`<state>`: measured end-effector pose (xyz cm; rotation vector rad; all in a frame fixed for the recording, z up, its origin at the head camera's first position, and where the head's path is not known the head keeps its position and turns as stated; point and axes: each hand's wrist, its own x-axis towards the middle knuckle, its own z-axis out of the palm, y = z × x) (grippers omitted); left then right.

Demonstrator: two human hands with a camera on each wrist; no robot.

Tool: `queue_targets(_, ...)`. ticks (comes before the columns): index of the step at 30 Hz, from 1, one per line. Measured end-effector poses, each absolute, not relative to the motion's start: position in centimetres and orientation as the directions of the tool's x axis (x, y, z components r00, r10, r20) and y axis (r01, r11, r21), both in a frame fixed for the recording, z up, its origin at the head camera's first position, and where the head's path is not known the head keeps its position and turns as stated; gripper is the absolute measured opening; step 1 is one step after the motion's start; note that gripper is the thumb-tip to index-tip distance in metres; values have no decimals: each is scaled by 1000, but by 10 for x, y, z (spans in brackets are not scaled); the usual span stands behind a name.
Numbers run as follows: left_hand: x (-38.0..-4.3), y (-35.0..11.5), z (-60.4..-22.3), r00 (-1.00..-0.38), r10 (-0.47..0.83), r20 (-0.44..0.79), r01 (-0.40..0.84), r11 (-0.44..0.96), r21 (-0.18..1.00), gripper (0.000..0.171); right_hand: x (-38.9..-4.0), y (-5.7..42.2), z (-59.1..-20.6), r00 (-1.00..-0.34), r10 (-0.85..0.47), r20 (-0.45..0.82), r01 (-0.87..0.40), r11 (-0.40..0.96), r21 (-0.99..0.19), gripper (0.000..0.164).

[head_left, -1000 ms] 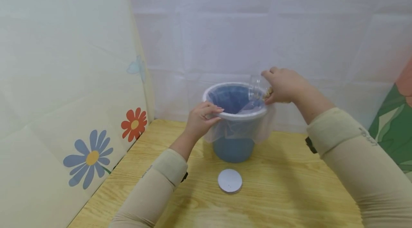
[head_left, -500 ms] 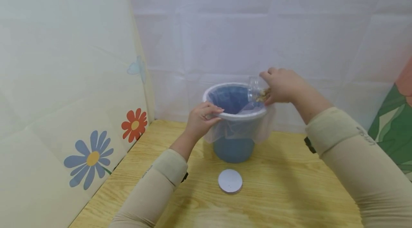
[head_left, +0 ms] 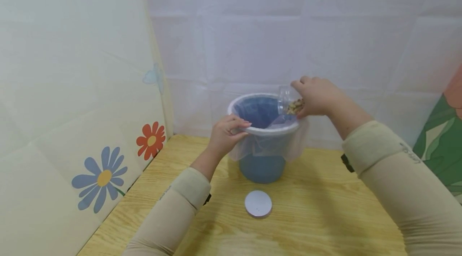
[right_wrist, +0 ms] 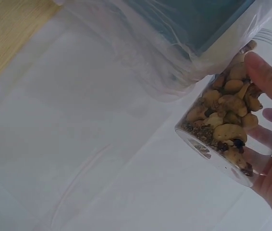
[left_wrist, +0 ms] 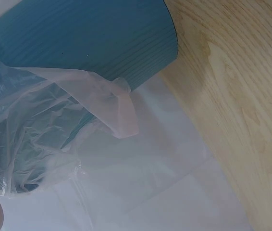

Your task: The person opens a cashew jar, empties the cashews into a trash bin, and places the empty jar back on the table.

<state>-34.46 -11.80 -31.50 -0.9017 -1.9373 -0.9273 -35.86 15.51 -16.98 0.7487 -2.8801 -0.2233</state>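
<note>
My right hand (head_left: pixel 317 95) grips a clear jar (head_left: pixel 284 95) that lies tipped on its side, its mouth over the right part of a blue trash bin (head_left: pixel 262 169). Mixed nuts (right_wrist: pixel 227 110), with small dark bits among them, are inside the jar. A thin see-through bin liner (head_left: pixel 268 145) is folded out over the bin's white rim (head_left: pixel 272 131). With thumb and fingers, my left hand (head_left: pixel 228 131) pinches the front left of this rim and liner. In the left wrist view, the liner (left_wrist: pixel 44 130) hangs in folds beside the bin's wall.
A round white lid (head_left: pixel 258 204) lies on the wood-grain table (head_left: pixel 306 216) in front of the bin. Behind the bin hangs a pale sheet (head_left: pixel 231 47). A flower-printed panel (head_left: pixel 72 107) stands along the left.
The right hand has moved slightly left with the jar. Inside the jar, the nuts have slid toward its mouth. My left hand stays on the rim.
</note>
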Motion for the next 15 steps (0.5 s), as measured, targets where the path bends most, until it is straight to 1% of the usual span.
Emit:
queue_targets(5, -343, -118, -314, -441, 251, 862, 829, 483, 283, 24, -359, 154, -170, -855, -507, 115, -478, 853, 209, 98)
queue_targets(15, -342, -117, -313, -428, 253, 867, 832, 484, 270, 25, -357, 151, -170, -833, -539, 124, -491, 824, 283, 95)
